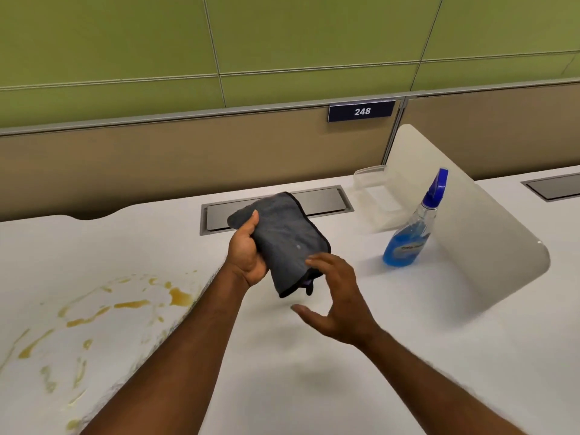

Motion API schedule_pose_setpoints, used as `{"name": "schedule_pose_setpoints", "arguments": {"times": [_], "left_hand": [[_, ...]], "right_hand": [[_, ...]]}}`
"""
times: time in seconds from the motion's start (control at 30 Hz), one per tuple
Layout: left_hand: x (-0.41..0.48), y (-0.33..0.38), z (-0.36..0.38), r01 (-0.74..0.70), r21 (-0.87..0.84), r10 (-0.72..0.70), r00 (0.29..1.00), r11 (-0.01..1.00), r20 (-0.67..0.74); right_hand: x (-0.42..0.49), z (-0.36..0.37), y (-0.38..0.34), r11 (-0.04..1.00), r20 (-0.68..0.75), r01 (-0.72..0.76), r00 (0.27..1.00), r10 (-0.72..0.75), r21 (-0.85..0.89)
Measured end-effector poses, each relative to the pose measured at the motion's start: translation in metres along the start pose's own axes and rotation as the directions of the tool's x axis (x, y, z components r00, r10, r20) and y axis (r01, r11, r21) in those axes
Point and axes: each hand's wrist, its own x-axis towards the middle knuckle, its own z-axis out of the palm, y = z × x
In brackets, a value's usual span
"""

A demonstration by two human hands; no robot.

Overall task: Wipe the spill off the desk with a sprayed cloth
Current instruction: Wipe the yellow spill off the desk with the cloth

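Observation:
My left hand (248,249) holds a folded grey cloth (282,237) up above the white desk (314,356), thumb along its left edge. My right hand (335,296) hovers just below and right of the cloth with fingers spread, its fingertips at the cloth's lower corner, holding nothing. A yellow-brown spill (125,304) spreads in streaks and puddles over the desk's left part, to the left of my left forearm. A clear spray bottle (411,233) with blue liquid and a blue nozzle stands at the right, apart from both hands.
A white curved divider (477,246) stands right behind the bottle. A clear plastic box (373,196) sits against the divider's far end. A grey cable hatch (326,200) lies flush in the desk behind the cloth. A tan partition with a "248" sign (361,111) closes the back.

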Motion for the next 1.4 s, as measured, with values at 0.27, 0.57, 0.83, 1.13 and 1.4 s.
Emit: {"name": "schedule_pose_setpoints", "arguments": {"times": [0.27, 0.57, 0.83, 1.13, 1.4], "left_hand": [[-0.057, 0.016, -0.05, -0.054, -0.055, 0.048, 0.993, 0.997, -0.111], [-0.131, 0.056, -0.155, -0.191, 0.696, 0.487, 0.835, 0.692, -0.255], [-0.188, 0.05, -0.231, -0.238, 0.882, 0.671, 0.733, 0.406, -0.111], [-0.179, 0.008, -0.248, -0.042, 0.926, 0.606, 0.767, 0.374, -0.209], [-0.131, -0.003, -0.273, 0.091, 0.944, 0.433, 0.871, 0.319, -0.23]], "right_hand": [[0.016, 0.063, -0.066, 0.985, -0.163, 0.105, 0.978, -0.127, -0.139], [0.058, 0.074, -0.137, 0.952, -0.024, -0.051, 0.998, 0.061, 0.302], [0.047, 0.093, -0.144, 0.826, 0.231, -0.333, 0.94, 0.251, 0.455], [0.03, 0.132, -0.102, 0.75, 0.414, -0.616, 0.764, 0.494, 0.24], [0.016, 0.18, -0.069, 0.757, 0.347, -0.653, 0.705, 0.619, -0.022]]}}
